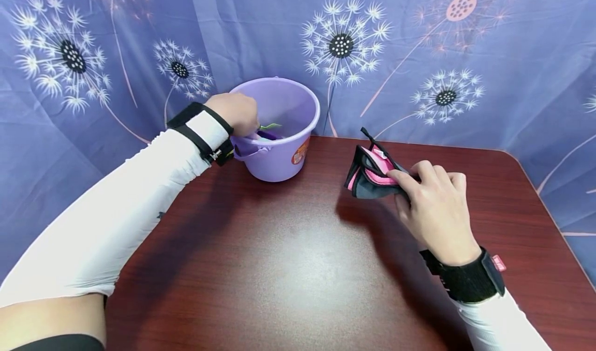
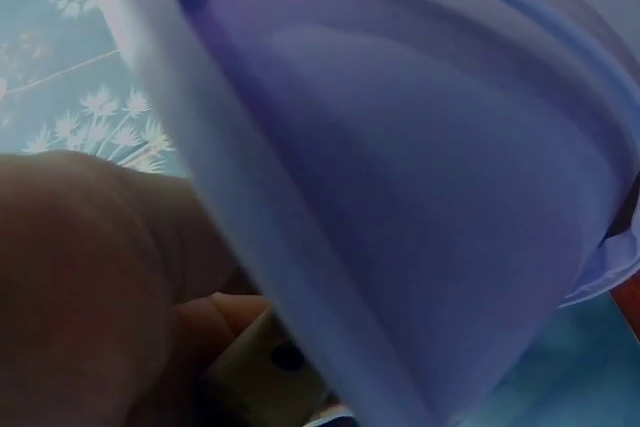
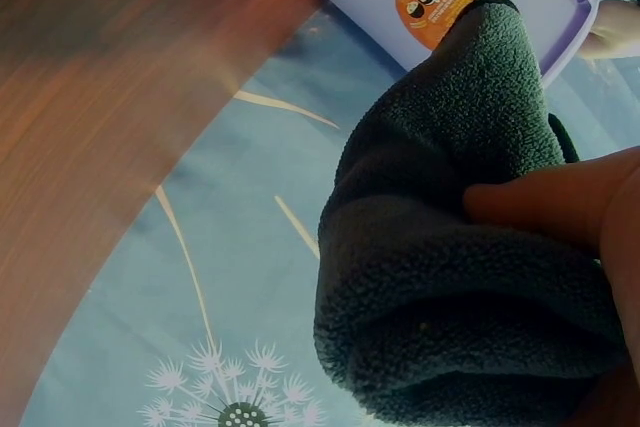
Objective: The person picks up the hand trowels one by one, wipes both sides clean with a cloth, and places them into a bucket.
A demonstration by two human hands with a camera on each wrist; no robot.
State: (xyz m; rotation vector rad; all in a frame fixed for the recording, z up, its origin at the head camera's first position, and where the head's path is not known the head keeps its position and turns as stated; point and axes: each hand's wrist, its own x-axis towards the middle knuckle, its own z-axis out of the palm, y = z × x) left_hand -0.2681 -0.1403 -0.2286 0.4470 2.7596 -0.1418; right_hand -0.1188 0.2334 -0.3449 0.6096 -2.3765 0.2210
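My right hand pinches a folded cloth above the table's right half. The cloth is dark grey and fleecy on one side, bright pink on the other, with black edging and a hanging loop. In the right wrist view the thumb presses into the grey cloth. My left hand reaches over the near left rim of a lilac bucket, its fingertips hidden. A yellowish piece with a dark hole shows beside its fingers; I cannot tell whether they grip it.
Inside the bucket, near the left hand, lie a dark purple item and a thin green piece. The bucket stands at the back of a reddish-brown table. Behind hangs a blue curtain with dandelion prints.
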